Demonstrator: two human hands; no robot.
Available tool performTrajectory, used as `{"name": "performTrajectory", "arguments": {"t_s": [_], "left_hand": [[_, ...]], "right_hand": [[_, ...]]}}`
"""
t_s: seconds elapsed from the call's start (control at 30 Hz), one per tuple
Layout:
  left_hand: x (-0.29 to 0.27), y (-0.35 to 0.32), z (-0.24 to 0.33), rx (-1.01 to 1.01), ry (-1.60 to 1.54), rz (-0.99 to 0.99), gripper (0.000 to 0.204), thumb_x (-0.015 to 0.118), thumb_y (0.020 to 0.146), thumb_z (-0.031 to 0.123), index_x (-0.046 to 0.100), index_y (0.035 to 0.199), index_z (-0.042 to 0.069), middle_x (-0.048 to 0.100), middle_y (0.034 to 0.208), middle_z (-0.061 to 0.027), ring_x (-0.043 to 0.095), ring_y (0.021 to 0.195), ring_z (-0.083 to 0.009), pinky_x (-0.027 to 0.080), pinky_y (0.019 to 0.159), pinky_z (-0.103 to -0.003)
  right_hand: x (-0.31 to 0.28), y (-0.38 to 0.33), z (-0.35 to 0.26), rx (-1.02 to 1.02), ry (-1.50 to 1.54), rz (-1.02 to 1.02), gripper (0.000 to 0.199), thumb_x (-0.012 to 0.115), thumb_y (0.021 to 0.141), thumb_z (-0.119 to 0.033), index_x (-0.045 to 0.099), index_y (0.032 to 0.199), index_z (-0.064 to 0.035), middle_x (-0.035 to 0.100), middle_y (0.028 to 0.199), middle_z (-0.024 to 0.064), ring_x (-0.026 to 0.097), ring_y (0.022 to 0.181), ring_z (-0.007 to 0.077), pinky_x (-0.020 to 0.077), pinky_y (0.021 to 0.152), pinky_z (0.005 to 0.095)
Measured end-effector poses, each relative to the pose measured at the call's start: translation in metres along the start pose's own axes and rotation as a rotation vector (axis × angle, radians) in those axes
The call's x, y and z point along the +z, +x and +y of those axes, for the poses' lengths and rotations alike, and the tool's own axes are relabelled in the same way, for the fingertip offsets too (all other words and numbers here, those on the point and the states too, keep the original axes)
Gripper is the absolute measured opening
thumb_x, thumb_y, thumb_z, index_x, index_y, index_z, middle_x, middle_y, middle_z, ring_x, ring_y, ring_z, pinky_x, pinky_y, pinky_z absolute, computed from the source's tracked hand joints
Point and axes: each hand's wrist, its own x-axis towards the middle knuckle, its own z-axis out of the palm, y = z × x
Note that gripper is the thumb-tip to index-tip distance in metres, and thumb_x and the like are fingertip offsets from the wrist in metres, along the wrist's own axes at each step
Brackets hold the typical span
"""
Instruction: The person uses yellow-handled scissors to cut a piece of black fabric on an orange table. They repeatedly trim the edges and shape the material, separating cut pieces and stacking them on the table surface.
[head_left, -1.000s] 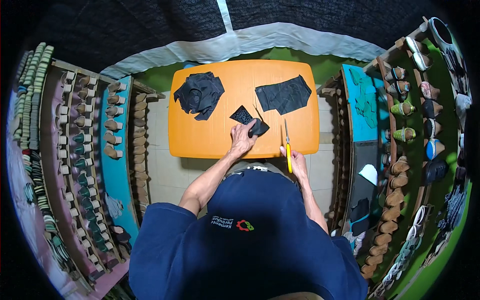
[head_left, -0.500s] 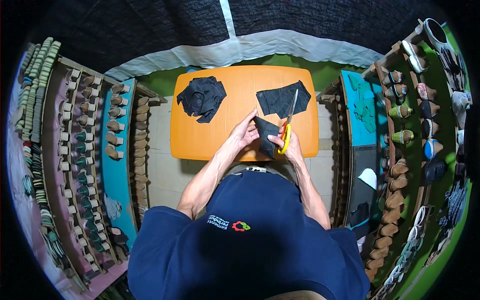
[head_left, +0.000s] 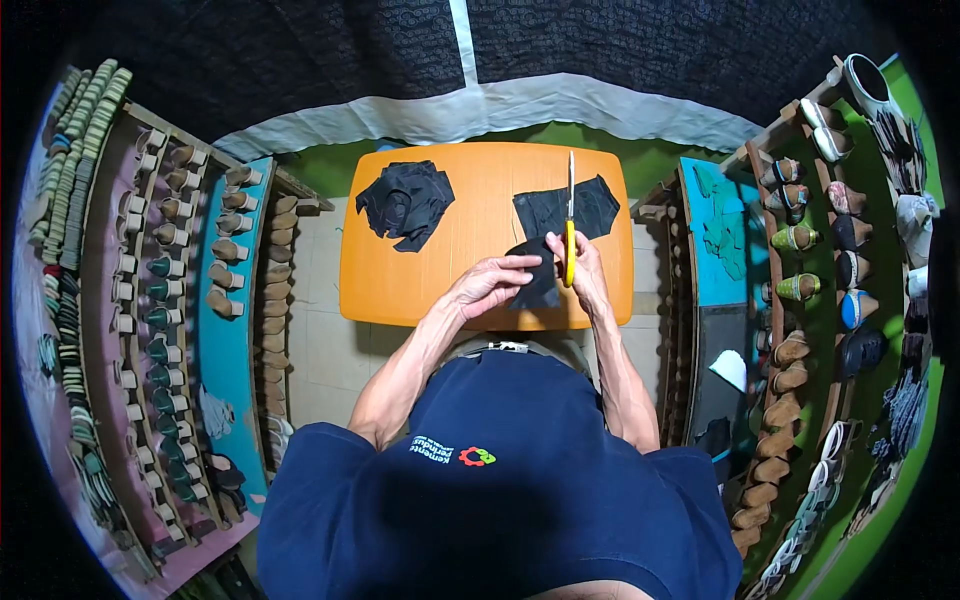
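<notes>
Over the near edge of the orange table (head_left: 475,215), my left hand (head_left: 487,286) pinches a small cut piece of black material (head_left: 542,293); whether it is cloth or leather I cannot tell. My right hand (head_left: 590,274) grips yellow-handled scissors (head_left: 570,250) beside that piece, with the blades pointing away and seemingly closed. The right thumb reaches the upper edge of the piece. A larger flat black sheet (head_left: 590,208) lies under and beyond the blades at the table's right. On the left sits a crumpled heap of black pieces (head_left: 405,203).
Racks of shoe lasts (head_left: 172,320) stand on my left, next to a turquoise board (head_left: 228,350). On my right, green scraps (head_left: 718,225) lie on another turquoise surface, and a rack holds shoes (head_left: 797,240) and several brown lasts (head_left: 778,440). A dark curtain (head_left: 330,60) hangs behind the table.
The scissors have swung from slanting right to pointing straight away from me. The small black piece has turned, and my left fingers have moved from its left edge onto its face.
</notes>
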Motion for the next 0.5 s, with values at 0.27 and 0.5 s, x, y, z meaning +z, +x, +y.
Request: {"name": "performTrajectory", "arguments": {"t_s": [0.27, 0.5], "left_hand": [[0.001, 0.059, 0.020, 0.769, -0.415, 0.263, 0.052, 0.067, 0.091, -0.001, 0.054, 0.140, 0.007, 0.060, 0.094, 0.0059, 0.059, 0.086, -0.0025, 0.049, 0.075, -0.018], [0.029, 0.068, 0.030, 0.861, -0.412, 0.183, 0.049, 0.064, 0.093, -0.001, 0.053, 0.140, 0.006, 0.063, 0.103, 0.0034, 0.061, 0.090, -0.0035, 0.054, 0.083, -0.019]], "right_hand": [[-0.007, -0.032, 0.057, 0.120, 0.039, -0.071, 0.042, 0.055, 0.099, -0.047, 0.055, 0.091, -0.0062, 0.048, 0.067, -0.0012, 0.054, 0.052, 0.0111, 0.0457, 0.048, 0.0259], [0.022, -0.051, 0.064, -0.047, -0.259, -0.273, 0.048, 0.050, 0.101, -0.049, 0.060, 0.104, -0.0016, 0.061, 0.077, 0.0083, 0.064, 0.067, 0.0168, 0.0525, 0.062, 0.0317]]}}
